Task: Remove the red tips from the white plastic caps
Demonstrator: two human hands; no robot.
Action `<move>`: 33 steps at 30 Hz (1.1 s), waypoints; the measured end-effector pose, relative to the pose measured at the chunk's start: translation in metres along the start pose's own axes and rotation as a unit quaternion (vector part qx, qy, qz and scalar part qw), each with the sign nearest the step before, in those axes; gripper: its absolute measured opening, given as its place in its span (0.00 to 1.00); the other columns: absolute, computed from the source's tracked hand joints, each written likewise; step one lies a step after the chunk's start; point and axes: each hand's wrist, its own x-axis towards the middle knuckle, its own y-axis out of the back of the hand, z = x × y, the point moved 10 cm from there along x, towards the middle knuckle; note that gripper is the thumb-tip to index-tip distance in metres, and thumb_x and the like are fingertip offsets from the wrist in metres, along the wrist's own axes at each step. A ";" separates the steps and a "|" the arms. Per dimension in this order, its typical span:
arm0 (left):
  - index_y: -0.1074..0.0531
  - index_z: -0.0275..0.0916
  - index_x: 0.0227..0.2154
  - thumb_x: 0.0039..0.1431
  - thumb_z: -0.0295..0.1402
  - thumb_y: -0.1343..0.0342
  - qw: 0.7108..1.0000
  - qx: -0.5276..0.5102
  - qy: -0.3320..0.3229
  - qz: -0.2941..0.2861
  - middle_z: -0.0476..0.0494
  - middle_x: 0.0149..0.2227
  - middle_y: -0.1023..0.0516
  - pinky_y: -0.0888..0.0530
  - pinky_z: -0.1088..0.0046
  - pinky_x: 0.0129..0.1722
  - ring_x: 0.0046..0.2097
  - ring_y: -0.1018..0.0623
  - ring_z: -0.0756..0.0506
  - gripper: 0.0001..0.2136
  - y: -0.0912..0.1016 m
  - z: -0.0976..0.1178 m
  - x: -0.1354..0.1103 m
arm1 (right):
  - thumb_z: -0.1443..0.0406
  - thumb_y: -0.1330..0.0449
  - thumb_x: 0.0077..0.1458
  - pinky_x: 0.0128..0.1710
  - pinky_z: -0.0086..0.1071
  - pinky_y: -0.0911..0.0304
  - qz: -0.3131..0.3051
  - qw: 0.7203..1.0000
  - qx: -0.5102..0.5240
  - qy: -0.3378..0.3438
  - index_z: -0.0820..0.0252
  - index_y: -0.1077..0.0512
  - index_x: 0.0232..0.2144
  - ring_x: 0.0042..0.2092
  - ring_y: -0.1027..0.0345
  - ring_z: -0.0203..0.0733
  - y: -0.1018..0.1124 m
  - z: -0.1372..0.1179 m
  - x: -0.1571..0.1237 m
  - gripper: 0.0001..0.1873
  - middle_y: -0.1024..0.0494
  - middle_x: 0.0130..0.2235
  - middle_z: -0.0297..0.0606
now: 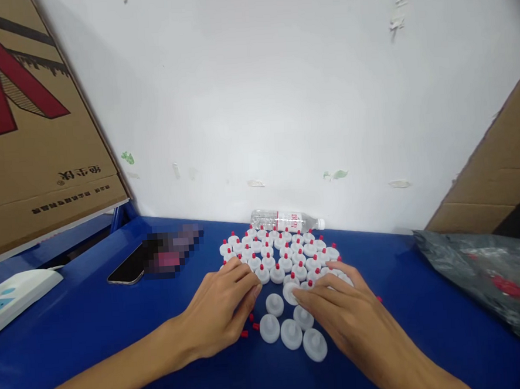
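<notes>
Several small white caps with red tips (276, 253) stand packed together on a blue table (92, 328). Nearer me, several plain white caps (291, 333) lie without red tips. A few loose red tips (249, 326) lie by my left hand (223, 314). That hand rests palm down with its fingers together at the left edge of the cluster. My right hand (342, 313) lies flat, its fingertips touching a white cap (290, 292) at the front of the cluster. What is under the fingers is hidden.
A clear plastic bottle (288, 221) lies on its side by the white wall. A dark phone (127, 267) and a white power strip (15, 294) sit at the left. Cardboard boxes (31, 132) lean at both sides. A grey plastic bag (489, 274) lies at the right.
</notes>
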 end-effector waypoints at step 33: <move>0.28 0.39 0.48 0.74 0.26 0.56 0.995 -0.055 -0.076 -0.030 0.40 0.49 0.19 0.26 0.60 0.60 0.58 0.23 0.40 0.11 -0.011 0.024 -0.007 | 0.67 0.49 0.74 0.64 0.48 0.50 -0.085 0.994 0.012 -0.061 0.53 0.27 0.52 0.44 0.26 0.43 -0.013 0.005 0.001 0.13 0.19 0.40 0.32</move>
